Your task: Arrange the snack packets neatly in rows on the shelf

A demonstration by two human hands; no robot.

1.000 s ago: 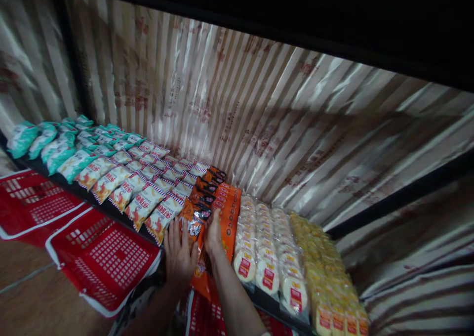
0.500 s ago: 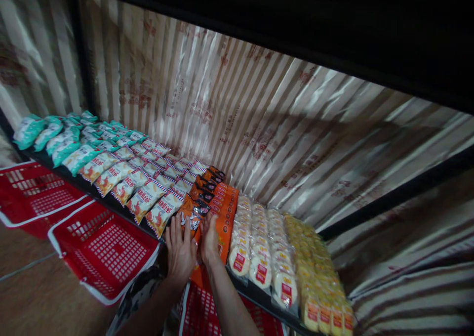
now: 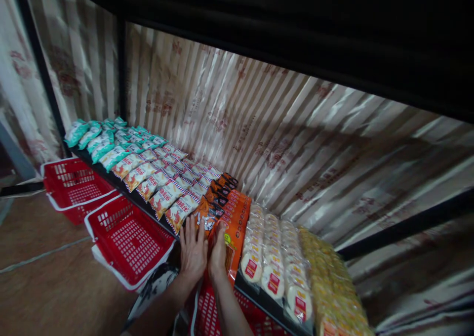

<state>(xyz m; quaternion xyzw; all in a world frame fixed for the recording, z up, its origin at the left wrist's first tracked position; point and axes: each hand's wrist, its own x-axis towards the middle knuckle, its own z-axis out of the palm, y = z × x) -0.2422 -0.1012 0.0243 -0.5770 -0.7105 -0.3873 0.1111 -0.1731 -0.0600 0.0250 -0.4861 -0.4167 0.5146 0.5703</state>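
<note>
Both my hands rest side by side on the front of a low black shelf. My left hand lies flat, fingers spread, on an orange-and-black snack packet. Flat beside it, my right hand presses with straight fingers on the row of orange packets. To their left lie rows of white-and-orange snack bags and teal bags. Further right are round white packs with red labels and yellow packs.
Red plastic baskets stand on the brown floor under and before the shelf, one more at the left. A striped, shiny curtain backs the shelf. A dark upper shelf hangs overhead.
The view has shifted and swung right, so the shelf sits further right in the picture. My hands have drawn closer together on the orange packets and stay flat.
</note>
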